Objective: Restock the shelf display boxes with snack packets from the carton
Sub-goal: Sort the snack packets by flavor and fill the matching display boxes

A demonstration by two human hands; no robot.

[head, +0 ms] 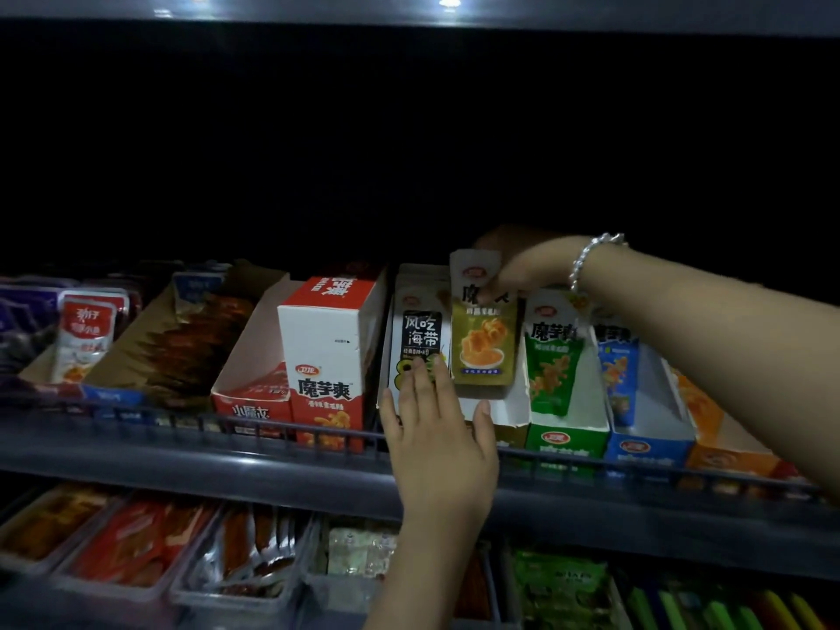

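A gold-yellow snack packet (485,338) stands upright in the open white display box (504,413) on the middle shelf. My right hand (522,270), with a bead bracelet on its wrist, pinches the packet's top edge. My left hand (436,429) lies with straight fingers against the front of the black-and-white kelp packets (420,331) just left of that box, thumb by the box's front lip. To the right stand a green packet box (561,441) and a blue one (645,447). No carton is in view.
A sealed red-and-white box (325,356) stands left of my left hand, beside an open red box (252,402) and brown cartons of dark packets (182,347). A wire rail (191,422) runs along the shelf front. The lower shelf holds trays of packets (136,545). An orange box (722,452) is far right.
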